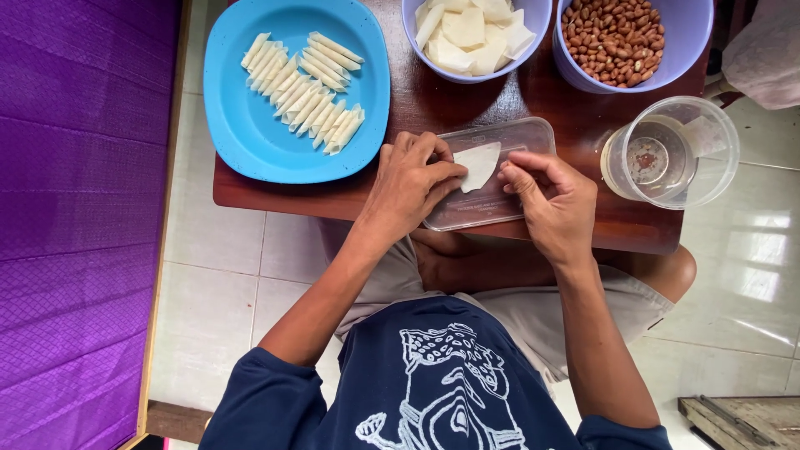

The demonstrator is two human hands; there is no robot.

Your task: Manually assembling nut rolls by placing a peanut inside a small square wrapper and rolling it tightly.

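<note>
A thin white pastry sheet point(478, 163) lies on a clear plastic lid point(500, 200) on the low wooden table point(417, 108). My left hand point(410, 183) pinches the sheet's left edge. My right hand point(554, 200) has its fingertips on the sheet's right edge. A blue plate point(250, 133) at the left holds several rolled white pastries point(304, 90) in rows. A lilac bowl point(533, 33) holds more white sheets point(471, 33). Another lilac bowl point(687, 37) holds peanuts point(615, 40).
A clear plastic cup point(671, 152) with a little liquid stands at the table's right edge. A purple cloth surface point(75, 208) fills the left side. White floor tiles point(225, 250) surround the table. A wooden object point(742, 421) lies at the bottom right.
</note>
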